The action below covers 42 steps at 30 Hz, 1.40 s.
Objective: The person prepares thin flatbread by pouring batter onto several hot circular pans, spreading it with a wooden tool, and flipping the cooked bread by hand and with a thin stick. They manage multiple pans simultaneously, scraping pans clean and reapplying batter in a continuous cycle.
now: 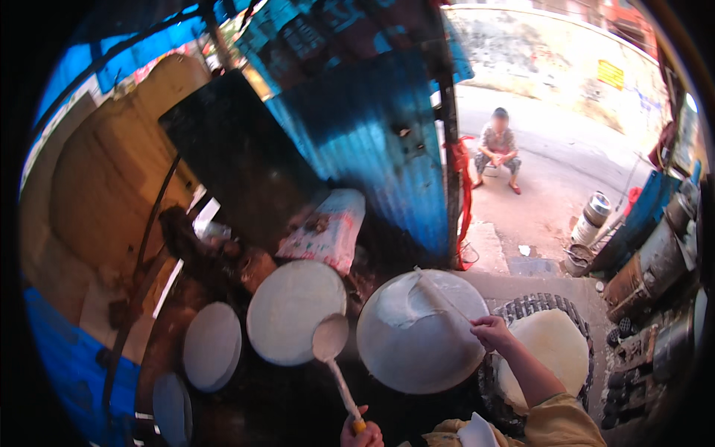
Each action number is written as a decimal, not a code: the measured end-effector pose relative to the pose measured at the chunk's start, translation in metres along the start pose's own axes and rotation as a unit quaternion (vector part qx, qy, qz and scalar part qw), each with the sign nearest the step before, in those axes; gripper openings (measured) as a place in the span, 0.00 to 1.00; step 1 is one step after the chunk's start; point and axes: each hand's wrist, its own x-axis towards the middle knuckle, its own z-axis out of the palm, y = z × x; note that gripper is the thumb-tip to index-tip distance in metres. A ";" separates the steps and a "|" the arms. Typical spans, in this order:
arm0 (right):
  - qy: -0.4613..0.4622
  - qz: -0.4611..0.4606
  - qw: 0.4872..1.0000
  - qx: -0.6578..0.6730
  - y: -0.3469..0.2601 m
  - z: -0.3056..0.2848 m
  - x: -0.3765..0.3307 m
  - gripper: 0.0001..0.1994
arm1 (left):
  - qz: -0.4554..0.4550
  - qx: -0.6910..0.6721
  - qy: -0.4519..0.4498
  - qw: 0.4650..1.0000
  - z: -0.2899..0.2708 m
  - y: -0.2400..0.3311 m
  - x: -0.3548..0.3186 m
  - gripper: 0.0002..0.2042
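Your left hand [363, 433], at the bottom edge, is wrapped round the grip of a ladle [331, 339], and your right hand [490, 333] is clenched on the near end of a thin stick [448, 298]. The ladle's long axis points up and a little left from your fist. Its pale-coated bowl overlaps the edge of a round plate [289, 309] in view; I cannot tell whether they touch.

Just right of your ladle sits a large round griddle [424, 369], with a patch of white batter [398, 303] on its far half. That batter lies up and to the left of your right hand, which is the nearer one. Your stick slants from that fist across the griddle, its far end at the batter's upper edge.

Beside your right forearm, a pale round flatbread [551, 350] lies on a dark ribbed holder [540, 301]. Off to your left are two smaller discs, one grey [213, 346], one bluish [172, 410].

Beyond the plate, a printed sack [328, 227] rests before blue corrugated sheeting [372, 141]. Farther out, a person [497, 149] sits by the road, with a pale wall [551, 52] behind.
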 end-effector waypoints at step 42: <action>-0.311 0.213 0.919 -0.113 -0.016 -0.043 -0.005 0.12 | -0.027 -0.163 0.073 0.984 -0.009 -0.005 0.010 0.22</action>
